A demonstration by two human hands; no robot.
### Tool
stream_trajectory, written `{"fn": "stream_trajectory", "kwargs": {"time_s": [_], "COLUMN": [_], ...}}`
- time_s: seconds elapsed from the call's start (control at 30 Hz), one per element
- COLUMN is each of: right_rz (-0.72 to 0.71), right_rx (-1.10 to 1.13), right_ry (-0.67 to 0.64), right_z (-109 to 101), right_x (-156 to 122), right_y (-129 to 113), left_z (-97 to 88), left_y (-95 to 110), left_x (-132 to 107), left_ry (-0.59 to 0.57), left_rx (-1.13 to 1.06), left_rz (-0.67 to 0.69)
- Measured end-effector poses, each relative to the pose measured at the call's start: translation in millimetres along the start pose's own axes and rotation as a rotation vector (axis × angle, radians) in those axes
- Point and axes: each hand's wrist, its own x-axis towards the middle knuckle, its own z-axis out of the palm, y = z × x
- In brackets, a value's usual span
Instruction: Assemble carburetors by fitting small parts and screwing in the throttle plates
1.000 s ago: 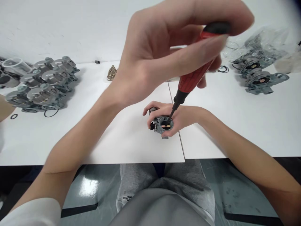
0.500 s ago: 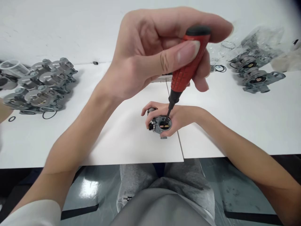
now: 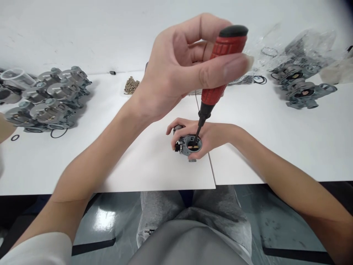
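My left hand (image 3: 187, 70) is raised close to the camera, its fingers closed round the red handle of a screwdriver (image 3: 220, 70) with a black cap. The black shaft points down into the round bore of a small grey metal carburetor (image 3: 187, 145). That carburetor rests on the white table (image 3: 151, 162) near its front edge. My right hand (image 3: 209, 136) wraps round its right side and grips it.
A cluster of several grey carburetors (image 3: 46, 99) lies at the left with black O-rings (image 3: 15, 137) beside it. More carburetors (image 3: 303, 88), partly in clear plastic, lie at the right. A small heap of brass screws (image 3: 131, 84) sits behind. Another person's arm (image 3: 4, 127) shows at the left edge.
My left hand's fingers have shifted round the screwdriver handle, and the handle has tipped from a slant to more upright. The tip stays in the carburetor; my right hand has not moved.
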Motion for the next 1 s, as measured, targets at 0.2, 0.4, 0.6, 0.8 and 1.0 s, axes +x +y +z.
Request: {"fn": "stream_trajectory", "kwargs": {"time_s": [0.2, 0.4, 0.6, 0.8, 1.0], "right_rz": [-0.03, 0.001, -0.005, -0.022, -0.02], "right_rx": [-0.023, 0.006, 0.006, -0.01, -0.002], "right_ry": [-0.005, 0.0, 0.002, 0.001, -0.002], "right_z": [0, 0, 0, 0, 0], "right_x": [1, 0, 0, 1, 0], "right_y": [1, 0, 0, 0, 2], "left_z": [-3.1, 6.6, 12.6, 0.1, -18.3], "left_y": [18, 21, 11, 20, 27], "left_x": [-1, -4, -4, -3, 1], "left_ry": [-0.169, -0.082, 0.029, -0.036, -0.205], "left_rx": [-0.257, -0.189, 0.179, 0.067, 0.064], "left_rz": [0.03, -0.048, 0.032, 0.189, 0.194]}}
